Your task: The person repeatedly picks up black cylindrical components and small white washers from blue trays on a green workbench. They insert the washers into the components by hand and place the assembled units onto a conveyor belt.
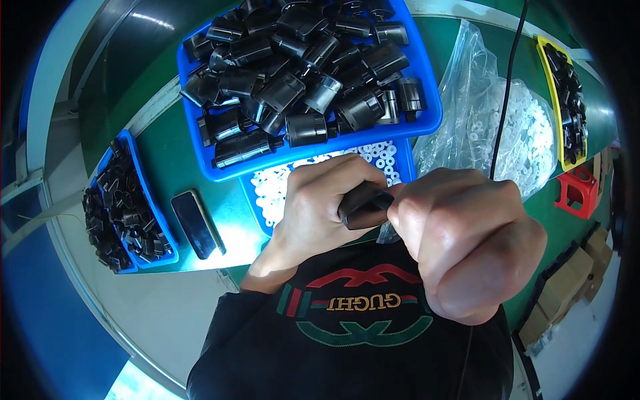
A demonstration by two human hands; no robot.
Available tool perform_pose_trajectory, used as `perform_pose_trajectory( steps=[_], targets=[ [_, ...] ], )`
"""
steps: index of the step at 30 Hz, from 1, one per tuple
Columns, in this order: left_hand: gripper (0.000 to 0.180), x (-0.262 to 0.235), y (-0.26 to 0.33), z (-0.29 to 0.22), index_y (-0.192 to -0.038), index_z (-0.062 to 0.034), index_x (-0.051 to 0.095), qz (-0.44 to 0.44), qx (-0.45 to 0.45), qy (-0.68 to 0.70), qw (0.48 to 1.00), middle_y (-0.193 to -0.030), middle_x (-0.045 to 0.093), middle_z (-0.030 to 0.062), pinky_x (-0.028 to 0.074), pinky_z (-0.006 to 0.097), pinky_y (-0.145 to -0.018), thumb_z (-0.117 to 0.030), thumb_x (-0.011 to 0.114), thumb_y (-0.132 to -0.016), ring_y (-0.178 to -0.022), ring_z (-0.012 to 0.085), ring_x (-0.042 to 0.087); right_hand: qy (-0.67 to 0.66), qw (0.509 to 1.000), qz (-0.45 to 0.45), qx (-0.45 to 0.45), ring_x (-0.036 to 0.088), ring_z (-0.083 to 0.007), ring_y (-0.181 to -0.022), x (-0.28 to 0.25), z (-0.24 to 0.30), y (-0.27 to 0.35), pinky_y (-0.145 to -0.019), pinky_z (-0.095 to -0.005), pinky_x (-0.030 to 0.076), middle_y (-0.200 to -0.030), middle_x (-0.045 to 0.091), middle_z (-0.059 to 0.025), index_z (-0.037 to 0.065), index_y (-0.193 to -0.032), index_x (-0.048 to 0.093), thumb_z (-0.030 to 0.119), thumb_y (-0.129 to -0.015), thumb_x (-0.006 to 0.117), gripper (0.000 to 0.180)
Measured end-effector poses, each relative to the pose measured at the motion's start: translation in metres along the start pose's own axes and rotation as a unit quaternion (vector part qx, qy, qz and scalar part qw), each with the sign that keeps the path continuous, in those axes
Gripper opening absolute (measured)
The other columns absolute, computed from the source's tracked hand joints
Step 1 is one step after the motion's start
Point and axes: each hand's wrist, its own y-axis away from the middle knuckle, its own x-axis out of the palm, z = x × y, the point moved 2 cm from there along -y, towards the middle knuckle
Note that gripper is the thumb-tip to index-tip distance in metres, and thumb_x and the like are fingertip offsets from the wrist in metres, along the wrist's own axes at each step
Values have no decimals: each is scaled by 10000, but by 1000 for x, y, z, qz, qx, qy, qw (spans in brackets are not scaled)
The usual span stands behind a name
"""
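Observation:
Close in front of my chest, my left hand (310, 210) is wrapped round a dark black plastic part (363, 208) with a hollow end. My right hand (473, 243) is closed up against the same part, fingertips pressed together at its right side. Whether it grips the part or some small piece is hidden behind the knuckles. Just beyond the hands, a blue tray (248, 208) holds many small white washers (272, 193). Over its far side sits a large blue bin (430, 120) heaped with black cylindrical parts (283, 93), a few with shiny metal sections.
A clear plastic bag (460, 127) of white washers lies right, with a black cable (508, 87) hanging before it. Left are a phone (195, 223) and blue bins (148, 203) of small black pieces. Far right: a yellow bin (548, 73), a red stool (578, 193) and cardboard boxes (567, 283).

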Motion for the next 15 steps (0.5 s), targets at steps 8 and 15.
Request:
perform_pose_trajectory(
  steps=[8,15],
  targets=[
    [195,-2,-3,-6,-752,-25,603,-30,-9,-59,998,-663,572,94,429,331,-496,-63,792,-717,-542,230,574,9,999,34,-1,383,-121,-433,-7,-9,7,-381,-268,251,-552,471,-40,29,-625,473,-127,-747,585,228],
    [234,-13,-1,6,-769,-31,633,18,-1,-28,999,-686,612,83,449,306,-508,-79,825,-645,-560,235,603,21,999,20,30,367,-121,-418,-9,-16,15,-388,-275,238,-539,453,-31,31,-620,469,-121,-698,592,211]
  ],
)
